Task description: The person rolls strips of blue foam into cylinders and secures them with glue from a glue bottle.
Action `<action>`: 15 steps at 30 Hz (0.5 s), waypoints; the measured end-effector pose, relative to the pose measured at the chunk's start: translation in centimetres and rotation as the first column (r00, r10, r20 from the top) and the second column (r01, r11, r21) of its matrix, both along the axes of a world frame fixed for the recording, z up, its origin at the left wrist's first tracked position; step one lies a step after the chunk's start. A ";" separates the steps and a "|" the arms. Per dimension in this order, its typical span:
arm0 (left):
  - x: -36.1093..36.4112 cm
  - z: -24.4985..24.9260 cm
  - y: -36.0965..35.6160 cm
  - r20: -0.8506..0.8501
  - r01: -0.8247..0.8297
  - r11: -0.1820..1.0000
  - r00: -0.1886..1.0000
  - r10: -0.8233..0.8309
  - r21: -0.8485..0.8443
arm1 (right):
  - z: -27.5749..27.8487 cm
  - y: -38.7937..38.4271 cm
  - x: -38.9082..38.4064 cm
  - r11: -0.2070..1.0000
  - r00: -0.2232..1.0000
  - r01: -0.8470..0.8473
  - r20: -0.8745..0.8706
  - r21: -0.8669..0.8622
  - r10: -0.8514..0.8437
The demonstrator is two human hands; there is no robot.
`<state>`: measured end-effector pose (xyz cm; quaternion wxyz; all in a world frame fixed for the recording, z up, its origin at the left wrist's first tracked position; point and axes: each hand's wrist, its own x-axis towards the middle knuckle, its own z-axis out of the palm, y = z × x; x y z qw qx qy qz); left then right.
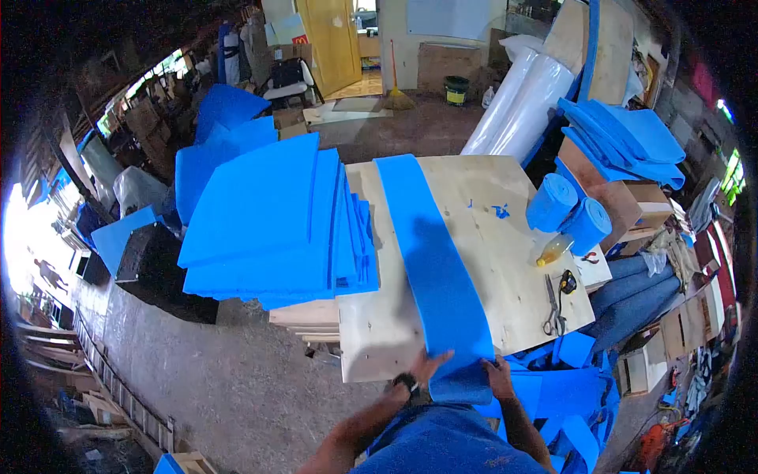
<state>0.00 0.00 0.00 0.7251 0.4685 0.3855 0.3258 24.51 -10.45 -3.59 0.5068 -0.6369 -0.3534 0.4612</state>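
A long blue foam strip (442, 268) lies lengthwise over the plywood table (505, 182), its near end hanging over the front edge. On the strip's left edge near that end rests my left hand (430, 367), fingers spread, a dark watch at the wrist. My right hand (497, 377) grips the strip's right edge, fingers closed round it. Left of the strip is a stack of blue foam sheets (253, 213). Scissors (553, 306) and a tape measure (567, 282) lie on the table's right side.
Two blue foam rolls (553, 201) and a bottle (554, 250) stand or lie at the table's right edge. Blue scraps (572, 395) are heaped at the lower right. Large plastic-wrapped rolls (525, 103) lean behind. A ladder (126, 387) lies on the floor at left.
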 end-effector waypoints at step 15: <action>-3.0 28.5 10.3 0.275 -0.315 0.200 0.940 0.203 0.928 | 43.1 12.4 -5.2 0.535 0.934 -0.199 0.325 0.821 -0.150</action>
